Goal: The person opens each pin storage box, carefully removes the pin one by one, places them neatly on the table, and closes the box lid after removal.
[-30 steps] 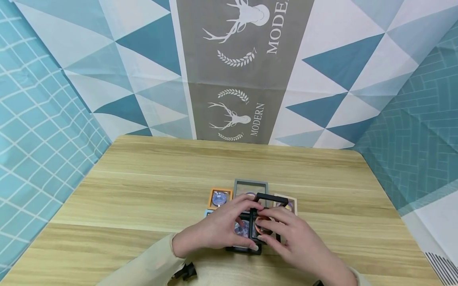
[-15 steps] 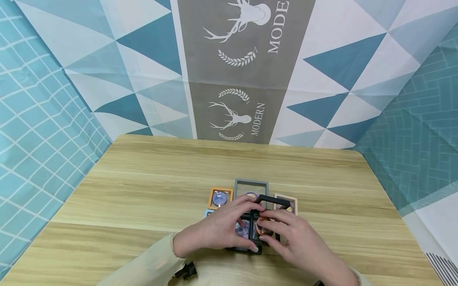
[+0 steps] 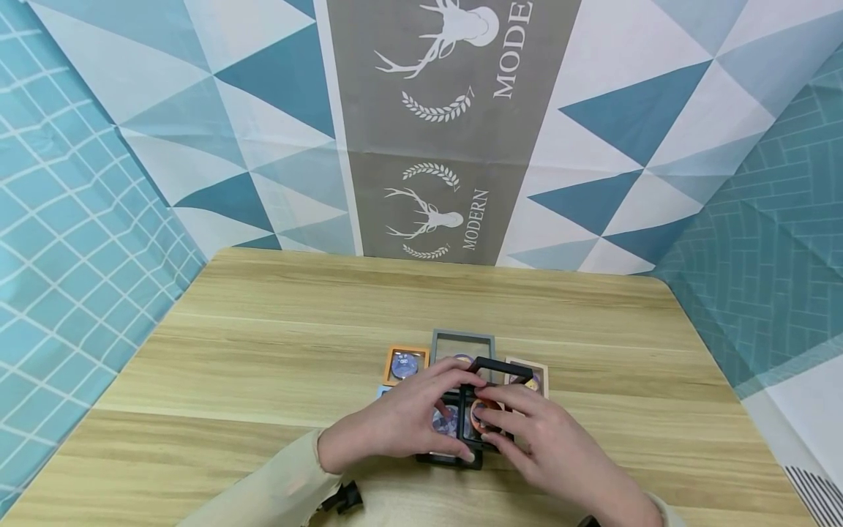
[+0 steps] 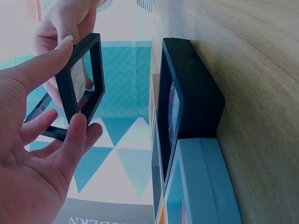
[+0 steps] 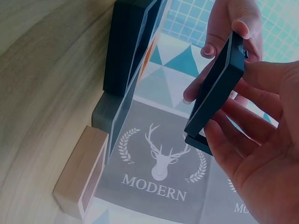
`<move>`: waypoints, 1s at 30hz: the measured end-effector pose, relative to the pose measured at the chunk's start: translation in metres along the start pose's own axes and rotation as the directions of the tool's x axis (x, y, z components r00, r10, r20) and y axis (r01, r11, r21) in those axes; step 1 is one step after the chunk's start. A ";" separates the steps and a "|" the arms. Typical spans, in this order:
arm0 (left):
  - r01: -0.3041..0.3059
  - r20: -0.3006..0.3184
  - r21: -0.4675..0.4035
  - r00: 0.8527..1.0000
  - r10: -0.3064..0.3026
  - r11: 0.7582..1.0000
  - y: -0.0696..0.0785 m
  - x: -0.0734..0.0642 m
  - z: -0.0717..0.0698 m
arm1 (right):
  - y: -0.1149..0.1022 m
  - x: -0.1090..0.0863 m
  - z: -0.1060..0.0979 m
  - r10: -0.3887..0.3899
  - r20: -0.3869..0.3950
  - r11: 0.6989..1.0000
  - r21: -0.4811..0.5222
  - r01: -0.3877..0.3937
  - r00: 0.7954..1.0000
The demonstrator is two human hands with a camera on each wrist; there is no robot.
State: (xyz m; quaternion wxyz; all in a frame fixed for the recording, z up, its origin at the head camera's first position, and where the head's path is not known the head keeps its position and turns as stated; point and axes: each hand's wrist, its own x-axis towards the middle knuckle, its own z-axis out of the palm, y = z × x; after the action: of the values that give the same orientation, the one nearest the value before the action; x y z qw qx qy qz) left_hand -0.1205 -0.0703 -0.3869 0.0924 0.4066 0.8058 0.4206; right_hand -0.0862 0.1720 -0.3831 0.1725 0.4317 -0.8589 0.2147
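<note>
Little has moved since the earlier frame: the right hand (image 3: pixel 540 432) has shifted slightly at its fingertips, baring more of the orange disc (image 3: pixel 486 403). The left hand (image 3: pixel 415 417) grips the opened case (image 3: pixel 503 367) by its edges, thumb and fingers on opposite sides, probably to keep the window free. The right hand's thumb and fingertips curve round the disc at that window; how firmly, I cannot tell. Case and disc are off the worktop (image 3: pixel 283 366), likely so both faces stay reachable. Closed frames lie grouped beneath and beyond: black (image 4: pixel 196 93), blue (image 4: pixel 205 177), orange (image 3: pixel 388 366), grey (image 3: pixel 463 333), beige (image 3: pixel 545 382). "MODERN" reads on the wall cloth (image 3: pixel 369 197), beside stag heads; print on the disc is too small to read.
</note>
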 end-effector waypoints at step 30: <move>0.004 -0.018 0.001 1.000 -0.004 1.000 -0.003 0.001 -0.005 | 0.000 0.003 0.002 -0.094 -0.143 0.995 0.016 0.097 0.985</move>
State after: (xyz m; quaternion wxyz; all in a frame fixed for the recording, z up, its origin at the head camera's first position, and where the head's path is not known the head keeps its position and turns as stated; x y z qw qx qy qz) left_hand -0.1259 -0.0737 -0.3860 0.0860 0.4011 0.8077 0.4235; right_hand -0.0883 0.1693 -0.3837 0.2382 0.4581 -0.8203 0.2462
